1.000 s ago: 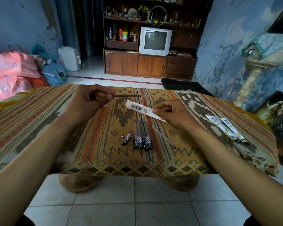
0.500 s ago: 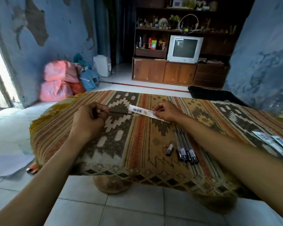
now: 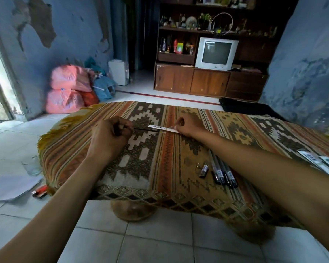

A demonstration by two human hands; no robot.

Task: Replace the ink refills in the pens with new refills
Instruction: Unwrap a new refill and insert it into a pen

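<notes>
No words or numbers can be read. A barcode shows on the white refill packet (image 3: 162, 128) I hold; the pens (image 3: 225, 174) carry white labels (too blurred to read), as do the spare packets (image 3: 320, 162).

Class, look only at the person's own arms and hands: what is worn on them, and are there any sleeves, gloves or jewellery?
Both forearms are bare up to the frame edge: no sleeves show. The left hand and right hand wear no gloves; no rings, watch or bracelets are visible.

Peeling blue walls (image 3: 68, 35), white tiled floor (image 3: 150, 242), dark wooden cabinet (image 3: 192, 82) with television (image 3: 216, 54)
</notes>
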